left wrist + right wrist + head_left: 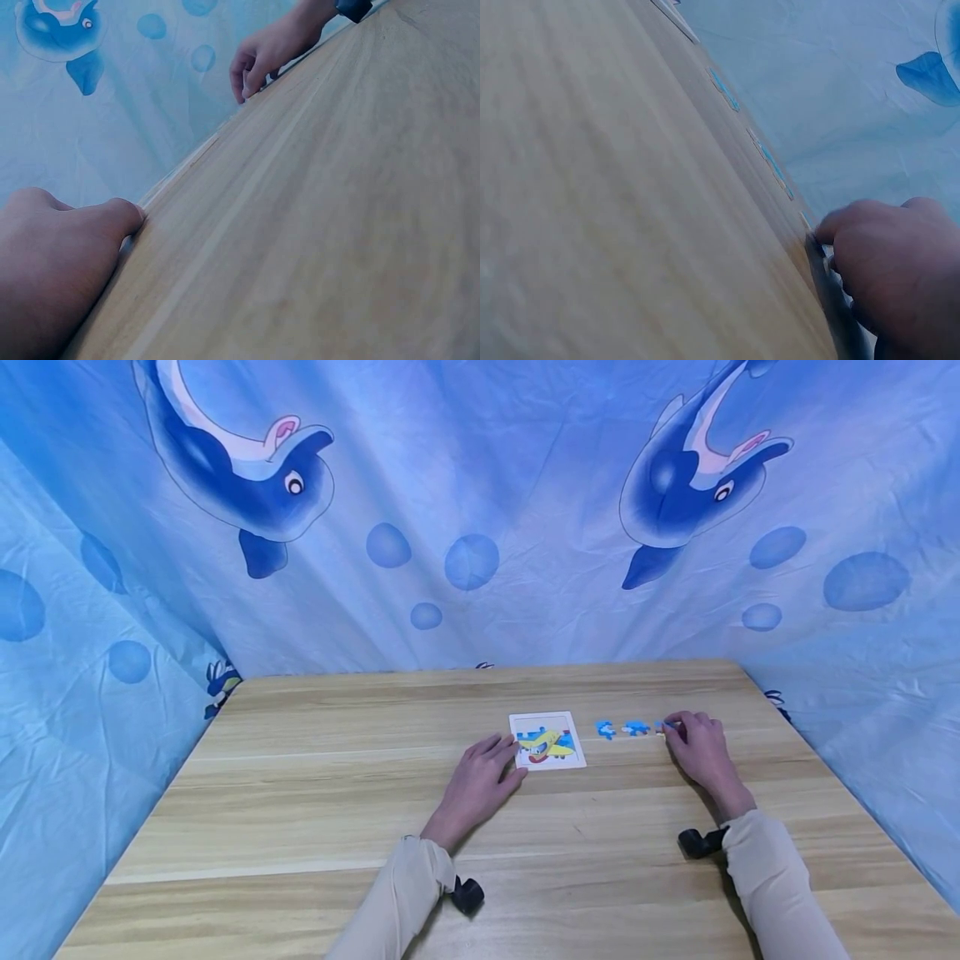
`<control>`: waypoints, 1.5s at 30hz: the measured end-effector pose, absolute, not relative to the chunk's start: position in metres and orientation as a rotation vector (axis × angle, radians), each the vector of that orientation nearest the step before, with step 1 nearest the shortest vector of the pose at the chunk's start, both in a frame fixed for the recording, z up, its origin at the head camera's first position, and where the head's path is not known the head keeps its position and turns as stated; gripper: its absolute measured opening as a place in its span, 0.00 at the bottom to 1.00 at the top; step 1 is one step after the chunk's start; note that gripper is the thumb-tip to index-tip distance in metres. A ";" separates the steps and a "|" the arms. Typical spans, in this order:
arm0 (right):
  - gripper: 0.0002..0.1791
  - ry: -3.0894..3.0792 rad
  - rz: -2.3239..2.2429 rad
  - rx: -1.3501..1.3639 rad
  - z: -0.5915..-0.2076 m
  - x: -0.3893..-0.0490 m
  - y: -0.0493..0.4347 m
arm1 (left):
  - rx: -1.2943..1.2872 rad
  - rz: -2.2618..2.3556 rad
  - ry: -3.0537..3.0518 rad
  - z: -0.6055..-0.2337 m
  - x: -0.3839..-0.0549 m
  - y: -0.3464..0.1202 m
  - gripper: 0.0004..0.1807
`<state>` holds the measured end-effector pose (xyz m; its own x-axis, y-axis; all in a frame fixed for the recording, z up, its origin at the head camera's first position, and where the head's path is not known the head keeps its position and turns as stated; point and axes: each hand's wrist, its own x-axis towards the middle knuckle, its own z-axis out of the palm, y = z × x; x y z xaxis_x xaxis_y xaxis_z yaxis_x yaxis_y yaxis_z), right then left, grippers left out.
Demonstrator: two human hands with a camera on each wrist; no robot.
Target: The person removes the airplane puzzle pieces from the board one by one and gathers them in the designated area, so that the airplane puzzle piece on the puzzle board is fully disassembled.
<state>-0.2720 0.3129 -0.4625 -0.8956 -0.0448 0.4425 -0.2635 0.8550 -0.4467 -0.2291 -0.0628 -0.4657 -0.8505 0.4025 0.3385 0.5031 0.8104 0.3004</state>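
A square puzzle board with a white border and a yellow airplane picture lies on the wooden table. Touching its left edge is my left hand, fingers extended and thumb near the lower corner. Off to the right, my right hand pinches a small blue puzzle piece at the table surface, its fingers partly covering the piece. Two more blue puzzle pieces, one nearer the board and one in the middle, lie in a row between board and hand. In the left wrist view the right hand's fingertips point down at the table.
The wooden table reaches back to a blue curtain printed with dolphins and bubbles. Black wrist cameras sit on the left cuff and the right cuff.
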 end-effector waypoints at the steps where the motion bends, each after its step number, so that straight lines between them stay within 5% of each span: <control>1: 0.11 -2.595 0.722 0.230 -0.462 -0.272 0.313 | -0.697 -0.558 -2.739 -0.466 -0.229 -0.063 0.28; 15: 0.14 -2.557 0.869 0.239 -0.454 -0.263 0.303 | -0.700 -0.569 -2.728 -0.466 -0.229 -0.062 0.27; 45: 0.12 -2.570 1.011 0.558 -0.444 -0.272 0.201 | -0.722 -0.581 -2.700 -0.466 -0.230 -0.063 0.27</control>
<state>-0.2725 0.2007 -0.4441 -0.8713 -0.2376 0.4294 -0.4664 0.6728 -0.5742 -0.2302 -0.0631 -0.4660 -0.8336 0.4113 0.3686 0.5266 0.7933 0.3058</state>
